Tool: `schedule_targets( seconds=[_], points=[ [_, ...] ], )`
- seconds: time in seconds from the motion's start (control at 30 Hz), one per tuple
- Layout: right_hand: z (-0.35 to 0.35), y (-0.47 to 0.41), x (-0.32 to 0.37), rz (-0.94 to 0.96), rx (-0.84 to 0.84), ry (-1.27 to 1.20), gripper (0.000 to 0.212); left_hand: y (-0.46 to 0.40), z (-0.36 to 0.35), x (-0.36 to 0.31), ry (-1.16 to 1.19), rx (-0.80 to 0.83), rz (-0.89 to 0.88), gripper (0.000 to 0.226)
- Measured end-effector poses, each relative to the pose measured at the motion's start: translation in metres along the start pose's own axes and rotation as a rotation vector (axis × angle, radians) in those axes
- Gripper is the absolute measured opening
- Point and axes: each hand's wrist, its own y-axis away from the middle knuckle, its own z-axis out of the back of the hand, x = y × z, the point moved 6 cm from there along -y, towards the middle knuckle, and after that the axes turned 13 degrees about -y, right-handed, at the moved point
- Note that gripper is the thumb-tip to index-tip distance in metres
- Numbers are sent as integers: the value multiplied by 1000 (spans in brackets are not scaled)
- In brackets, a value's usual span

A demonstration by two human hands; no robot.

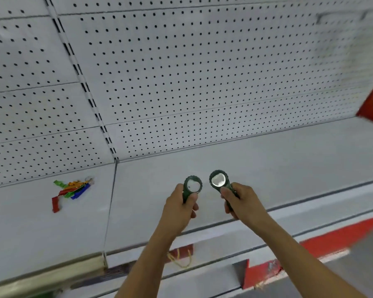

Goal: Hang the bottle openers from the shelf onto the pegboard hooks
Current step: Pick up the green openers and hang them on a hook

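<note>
Left hand [179, 206]: my fingers grip a dark green bottle opener [192, 188] by its handle, above the shelf [267, 160].
Right hand [241, 203]: grips a second opener [220, 182] — ring up.
Far left: colourful openers [70, 191] on the shelf.
Behind: pegboard [202, 72].

Two bare forearms in view, no sleeves. Left hand [179, 208] and right hand [242, 203] both bare: no gloves, rings, watch or wristband visible. Fingernails short, unpainted where visible.

I see my left hand [179, 208] and right hand [242, 203] each gripping a dark bottle opener [191, 188] [220, 181] above the shelf [267, 160].
</note>
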Motion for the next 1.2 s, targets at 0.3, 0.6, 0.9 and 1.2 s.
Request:
schedule_targets(
  seconds=[0.3, 0.6, 0.9, 1.2],
  points=[
    [167, 79, -41, 25, -155, -28, 15, 57, -139, -109, 70, 63, -87, 9],
    [267, 110, -58, 23, -227, -96, 8, 69, -216, -186, 79, 148, -176, 10],
    [347, 68, -60, 86, -257, -113, 11, 23, -268, -259, 105, 165, -267, 8],
    [457, -5, -38, 241, -302, -107, 12, -48, -336, -347, 177, 160, -292, 7]
  ],
)
